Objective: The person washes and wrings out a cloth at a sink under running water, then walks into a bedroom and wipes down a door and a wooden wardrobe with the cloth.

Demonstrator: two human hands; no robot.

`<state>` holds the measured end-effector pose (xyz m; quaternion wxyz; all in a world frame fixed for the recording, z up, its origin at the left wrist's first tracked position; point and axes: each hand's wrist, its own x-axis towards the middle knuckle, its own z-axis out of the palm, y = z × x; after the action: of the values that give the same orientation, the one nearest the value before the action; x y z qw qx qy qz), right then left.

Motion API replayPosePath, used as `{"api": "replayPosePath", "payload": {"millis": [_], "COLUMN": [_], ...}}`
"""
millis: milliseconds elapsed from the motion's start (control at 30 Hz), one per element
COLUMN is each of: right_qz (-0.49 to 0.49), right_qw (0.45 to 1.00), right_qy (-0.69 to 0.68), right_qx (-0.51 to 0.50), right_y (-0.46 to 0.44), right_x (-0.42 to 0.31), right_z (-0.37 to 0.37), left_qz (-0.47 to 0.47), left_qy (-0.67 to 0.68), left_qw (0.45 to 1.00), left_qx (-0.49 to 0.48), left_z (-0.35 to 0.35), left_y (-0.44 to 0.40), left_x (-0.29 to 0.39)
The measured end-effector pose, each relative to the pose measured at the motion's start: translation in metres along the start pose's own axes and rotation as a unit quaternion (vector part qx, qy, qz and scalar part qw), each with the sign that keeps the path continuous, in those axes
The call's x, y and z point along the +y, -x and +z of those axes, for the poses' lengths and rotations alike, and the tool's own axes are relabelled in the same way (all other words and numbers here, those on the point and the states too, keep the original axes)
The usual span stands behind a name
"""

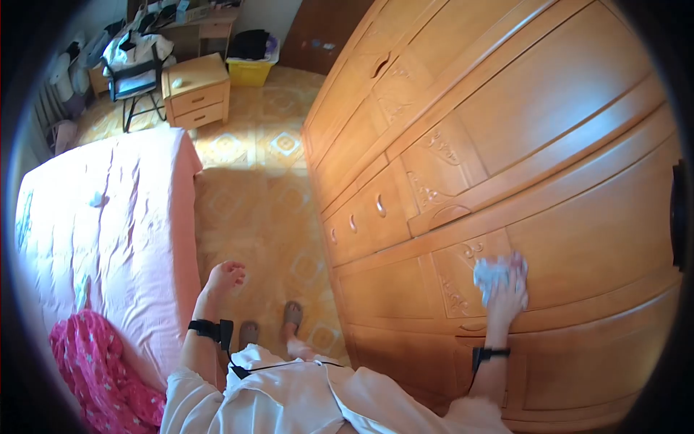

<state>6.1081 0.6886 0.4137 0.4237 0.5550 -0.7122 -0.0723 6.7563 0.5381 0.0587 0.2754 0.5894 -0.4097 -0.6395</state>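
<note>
My right hand (510, 293) presses a crumpled pale cloth (491, 277) against the front of the wooden wardrobe (571, 246), beside a carved panel. My left hand (228, 275) hangs over the floor between the bed and the wardrobe, its fingers loosely curled and apart, with nothing in them. A black strap with a small device sits on each forearm.
The bed (137, 239) with a pink cover is at the left, a bright pink starred cloth (101, 362) on its near corner. Farther off stand a wooden drawer cabinet (196, 92), a chair (136, 72) and a yellow bin (249, 73). Tiled floor (253, 210) runs between bed and wardrobe.
</note>
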Motion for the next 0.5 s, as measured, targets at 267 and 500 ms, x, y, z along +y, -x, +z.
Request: {"api": "replayPosePath", "payload": {"millis": [267, 500], "right_qz": [0.151, -0.097], "right_qw": [0.986, 0.984], "right_qy": [-0.069, -0.149], "right_qx": [-0.023, 0.012], "right_y": [0.032, -0.158], "right_x": [0.005, -0.086], "right_z": [-0.004, 0.076], "left_qz": [0.009, 0.032], "left_qy": [0.023, 0.031], "left_qw": [0.999, 0.999], "left_qx": [0.033, 0.009], "left_z": [0.002, 0.016], "left_y": [-0.025, -0.013], "left_x": [0.020, 0.069]}}
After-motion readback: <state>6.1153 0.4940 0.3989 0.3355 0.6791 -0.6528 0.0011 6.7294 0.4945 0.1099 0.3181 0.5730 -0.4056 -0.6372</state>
